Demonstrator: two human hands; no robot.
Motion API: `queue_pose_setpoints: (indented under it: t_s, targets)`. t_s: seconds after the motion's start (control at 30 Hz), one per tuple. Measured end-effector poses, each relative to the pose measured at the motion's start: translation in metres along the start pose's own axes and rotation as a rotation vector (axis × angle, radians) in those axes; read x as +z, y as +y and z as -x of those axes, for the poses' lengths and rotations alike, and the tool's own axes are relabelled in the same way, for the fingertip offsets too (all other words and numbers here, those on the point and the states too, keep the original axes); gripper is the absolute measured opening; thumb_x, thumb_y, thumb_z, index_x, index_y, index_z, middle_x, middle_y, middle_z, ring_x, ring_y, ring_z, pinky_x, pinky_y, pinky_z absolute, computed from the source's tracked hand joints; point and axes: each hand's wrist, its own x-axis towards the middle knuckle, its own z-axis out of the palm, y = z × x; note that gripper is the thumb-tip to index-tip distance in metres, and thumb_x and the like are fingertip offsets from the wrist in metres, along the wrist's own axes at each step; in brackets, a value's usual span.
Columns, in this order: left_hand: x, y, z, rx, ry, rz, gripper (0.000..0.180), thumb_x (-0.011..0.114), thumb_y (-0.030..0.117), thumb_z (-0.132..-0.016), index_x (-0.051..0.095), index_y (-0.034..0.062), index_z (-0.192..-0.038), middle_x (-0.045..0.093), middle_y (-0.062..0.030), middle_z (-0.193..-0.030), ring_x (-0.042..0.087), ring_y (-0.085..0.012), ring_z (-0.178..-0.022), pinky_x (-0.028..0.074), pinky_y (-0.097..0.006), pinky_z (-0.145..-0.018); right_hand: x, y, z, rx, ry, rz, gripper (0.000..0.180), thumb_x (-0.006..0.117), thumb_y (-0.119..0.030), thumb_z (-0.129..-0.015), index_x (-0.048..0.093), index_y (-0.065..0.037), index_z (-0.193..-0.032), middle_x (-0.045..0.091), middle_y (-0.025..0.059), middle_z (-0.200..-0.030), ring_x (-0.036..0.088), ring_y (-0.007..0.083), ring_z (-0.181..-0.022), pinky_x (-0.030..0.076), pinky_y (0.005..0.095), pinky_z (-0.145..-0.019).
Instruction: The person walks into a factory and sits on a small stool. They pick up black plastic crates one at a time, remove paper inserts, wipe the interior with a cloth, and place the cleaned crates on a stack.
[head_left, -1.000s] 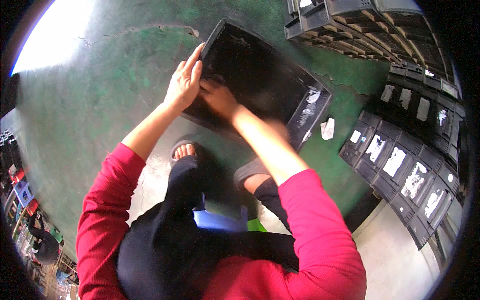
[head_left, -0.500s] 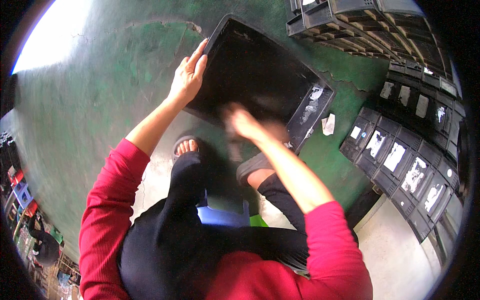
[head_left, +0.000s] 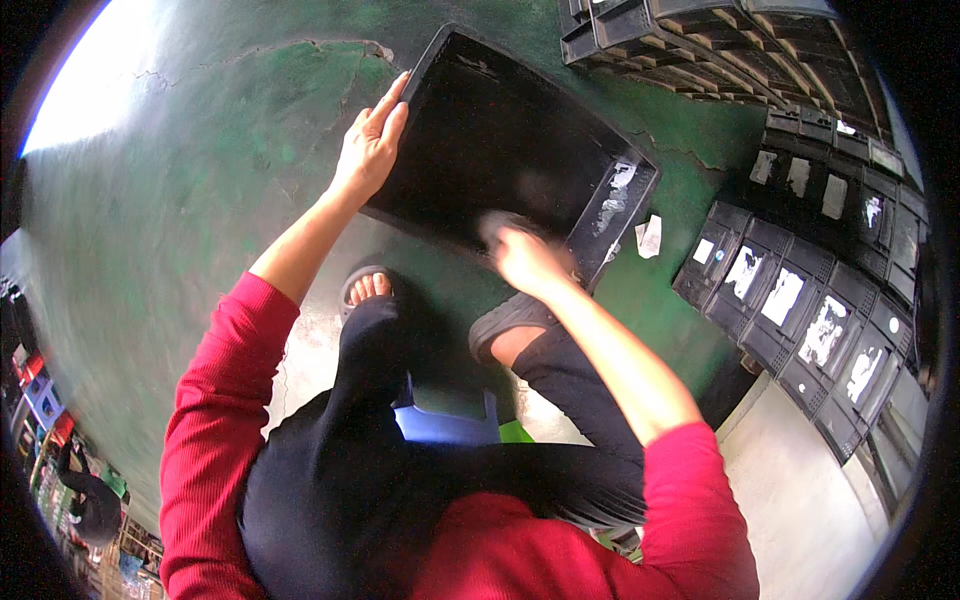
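A large black plastic crate [head_left: 490, 135] lies tilted in front of my feet, its dark inside facing me. My left hand [head_left: 370, 150] is closed on the crate's left rim, fingers lying along the edge. Over the near side of the crate, my right hand [head_left: 530, 260] is blurred by motion, its fingers curled. A greyish smear shows at those fingertips; what it is cannot be made out. White label scraps [head_left: 614, 200] cling to the crate's right end wall.
Stacked black crates [head_left: 790, 300] with torn white labels stand at the right, and more crates [head_left: 720, 45] at the far right. A torn paper piece [head_left: 649, 237] lies on the cracked green floor [head_left: 220, 200]. Beneath me is a blue stool [head_left: 450, 425]. Another person [head_left: 95, 500] is at the far left.
My right hand has swept to the right and slightly down along the crate's near side. My left hand keeps its hold on the rim, and the crate sits nearly where it was.
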Motion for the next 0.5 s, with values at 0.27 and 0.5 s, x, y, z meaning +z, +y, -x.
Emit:
queue_pose_setpoints:
  t_s: [0.27, 0.5]
  targets:
    - [-0.001, -0.008, -0.007, 0.132, -0.079, 0.082, 0.046, 0.037, 0.034, -0.098, 0.038, 0.0168, -0.141, 0.050, -0.0180, -0.131, 0.045, -0.0268, -0.123, 0.031, -0.035, -0.104, 0.066, -0.101, -0.134, 0.378, 0.014, -0.205, 0.027, 0.065, -0.018, -0.076, 0.065, 0.001, -0.095, 0.064, 0.0240, -0.099, 0.062, 0.0348, -0.098, 0.050, 0.0431, -0.085]
    - [-0.001, -0.017, 0.023, 0.074, 0.076, 0.166, 0.040, 0.038, 0.032, -0.099, 0.043, 0.0254, -0.137, 0.044, -0.0084, -0.076, 0.043, -0.0184, -0.072, 0.041, -0.031, -0.078, 0.019, -0.076, -0.089, 0.004, 0.460, -0.584, 0.017, 0.061, -0.009, -0.076, 0.063, -0.001, -0.091, 0.067, 0.0196, -0.087, 0.066, 0.0319, -0.083, 0.051, 0.0383, -0.076]
